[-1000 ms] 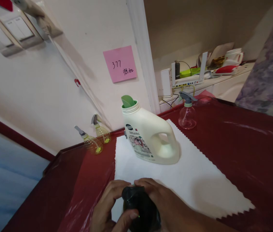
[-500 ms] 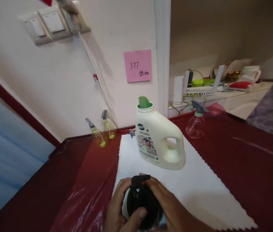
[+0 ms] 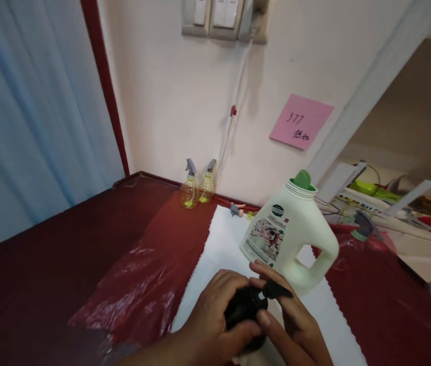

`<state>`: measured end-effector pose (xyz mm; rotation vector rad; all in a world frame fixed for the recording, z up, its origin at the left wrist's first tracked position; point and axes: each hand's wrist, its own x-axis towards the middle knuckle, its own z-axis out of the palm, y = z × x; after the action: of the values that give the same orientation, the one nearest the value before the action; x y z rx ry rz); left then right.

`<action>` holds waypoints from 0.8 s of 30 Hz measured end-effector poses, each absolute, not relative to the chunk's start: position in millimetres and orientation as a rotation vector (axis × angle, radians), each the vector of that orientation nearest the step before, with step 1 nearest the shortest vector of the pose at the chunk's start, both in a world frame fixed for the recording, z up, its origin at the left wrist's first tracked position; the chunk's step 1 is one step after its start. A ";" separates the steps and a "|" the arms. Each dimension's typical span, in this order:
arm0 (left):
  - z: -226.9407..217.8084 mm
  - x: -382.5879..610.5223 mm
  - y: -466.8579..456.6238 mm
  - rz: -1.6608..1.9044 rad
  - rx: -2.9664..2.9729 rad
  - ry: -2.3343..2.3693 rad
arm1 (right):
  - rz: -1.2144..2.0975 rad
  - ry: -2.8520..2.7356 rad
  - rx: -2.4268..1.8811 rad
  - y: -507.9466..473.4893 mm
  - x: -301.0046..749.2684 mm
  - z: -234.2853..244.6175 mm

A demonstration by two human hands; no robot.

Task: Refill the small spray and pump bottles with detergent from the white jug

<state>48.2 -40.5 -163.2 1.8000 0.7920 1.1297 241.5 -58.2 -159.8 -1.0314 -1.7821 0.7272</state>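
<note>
A dark pump bottle [image 3: 240, 307] is held low in front of me, tilted, its black pump head [image 3: 279, 291] pointing right. My left hand [image 3: 213, 312] wraps round the bottle's body, thumb across the near side. With thumb and fingers on either side of the neck, my right hand [image 3: 297, 320] grips the bottle just below the pump head. Beyond my hands, a pale green detergent jug [image 3: 295, 218] without a cap stands on a white cloth [image 3: 225, 239]. A green piece [image 3: 302, 179] pokes out of the jug's mouth. The bottle's lower part is mostly hidden.
Two clear yellowish spray bottles [image 3: 189, 194] stand by the wall, with a loose grey spray head [image 3: 236, 209] near the cloth's far edge. Another spray bottle [image 3: 362, 226] is right of the jug. Crumpled red plastic [image 3: 135, 284] covers the table's left part.
My view has swung left, so the scene sits further right and tilted. The pump bottle has tipped, its head turning to the right. My right hand has shifted to the bottle's neck.
</note>
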 end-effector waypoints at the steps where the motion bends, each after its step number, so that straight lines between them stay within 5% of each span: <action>1: -163.7 48.5 -40.5 1.136 1.794 0.785 | 0.698 -1.798 -1.060 -57.3 240.3 -156.0; 12: -161.1 47.8 -44.5 1.160 1.776 0.797 | 0.417 -1.907 -1.162 -55.3 239.7 -143.1; 24: -161.0 45.8 -50.0 1.194 1.796 0.799 | 0.484 -1.957 -1.244 -46.0 247.0 -141.7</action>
<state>45.8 -50.0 -161.0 1.7959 0.7988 1.1936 247.0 -46.0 -141.7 -1.2438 -1.9571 0.4843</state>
